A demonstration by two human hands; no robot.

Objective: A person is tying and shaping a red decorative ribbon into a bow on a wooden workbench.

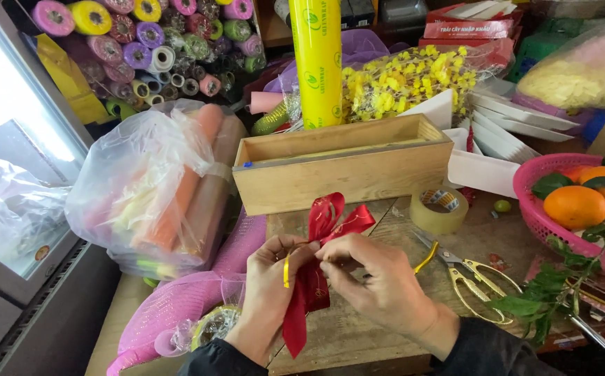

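Cluttered wooden desk (pixel 358 334) fills the view, craft stuff everywhere. Biggest item I see: clear plastic bag (pixel 142 181) of rolled mesh on the left, bulging, leaning by the long wooden box (pixel 344 167) that sits across the desk top. Behind the box, a tall yellow wrap roll (pixel 318 63) stands upright, with yellow fake flowers (pixel 407 80) bagged beside it. Rack of coloured ribbon spools (pixel 156 42) at back left. Pink basket (pixel 536 209) at right holds oranges (pixel 575 205) with leaves. Pink mesh (pixel 191 299) lies bunched at lower left. Smaller: gold scissors (pixel 473 275) flat on the desk right of my hands, tape roll (pixel 439 209) just in front of the box.

Red ribbon bow (pixel 323 237) is in the middle, held up over the desk, loops pointing up toward the box, tail hanging down between my wrists. My left hand (pixel 271 278) is closed, pinching the bow's waist with a thin gold tie (pixel 287 268) looped by the thumb. My right hand (pixel 375 278) is closed too, fingers pinching the same knot area from the other side; the tie's other end pokes out past it.

Handling guess: ribbon is light, soft, a bit slick, creases easily. Best grip is at the cinched centre, not the loops, which would flatten.
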